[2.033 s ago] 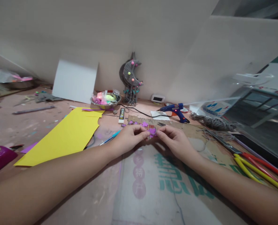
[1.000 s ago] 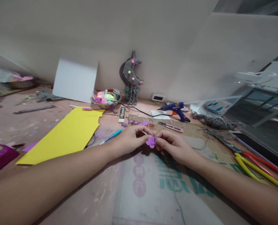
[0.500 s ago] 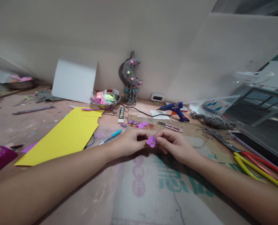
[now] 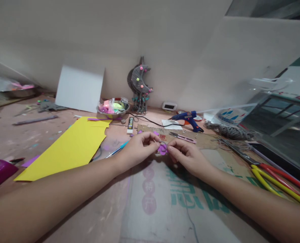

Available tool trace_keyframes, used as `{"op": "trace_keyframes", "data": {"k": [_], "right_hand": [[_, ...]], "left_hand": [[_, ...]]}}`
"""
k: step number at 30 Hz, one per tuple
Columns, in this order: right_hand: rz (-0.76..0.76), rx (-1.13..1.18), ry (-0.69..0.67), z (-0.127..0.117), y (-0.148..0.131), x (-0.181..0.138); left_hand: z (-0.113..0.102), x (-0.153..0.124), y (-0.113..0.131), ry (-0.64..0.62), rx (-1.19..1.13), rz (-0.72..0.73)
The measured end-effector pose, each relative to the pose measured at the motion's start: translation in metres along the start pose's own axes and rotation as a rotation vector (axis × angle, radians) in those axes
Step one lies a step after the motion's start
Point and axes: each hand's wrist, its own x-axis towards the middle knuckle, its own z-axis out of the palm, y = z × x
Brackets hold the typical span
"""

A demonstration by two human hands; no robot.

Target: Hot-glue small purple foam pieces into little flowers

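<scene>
Left hand [image 4: 141,149] and, seemingly (blurry), right hand [image 4: 190,156] pinched the purple flower [image 4: 162,150]: likely light, easily creased, best edge-held.

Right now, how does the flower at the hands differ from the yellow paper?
The flower is purple; the paper is yellow.
The flower is small; the paper is far larger.
The flower is up between the left hand and right hand; the paper lies on the table.
The flower's edge is lobed; the paper has long straight sides.
Both are brightly coloured.
</scene>
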Motion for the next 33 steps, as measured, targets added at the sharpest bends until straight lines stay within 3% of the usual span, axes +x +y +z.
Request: {"op": "trace_keyframes", "data": {"k": [8, 20, 33], "right_hand": [[-0.014, -0.101, 0.117, 0.0, 0.0, 0.0], [-0.103, -0.282, 0.214, 0.0, 0.001, 0.001], [-0.122, -0.268, 0.208, 0.0, 0.001, 0.0]], "left_hand": [[0.001, 0.0, -0.011, 0.021, 0.103, 0.09], [0.003, -0.001, -0.014, -0.069, -0.002, -0.028], [0.001, -0.003, -0.013, -0.107, 0.217, 0.012]]}}
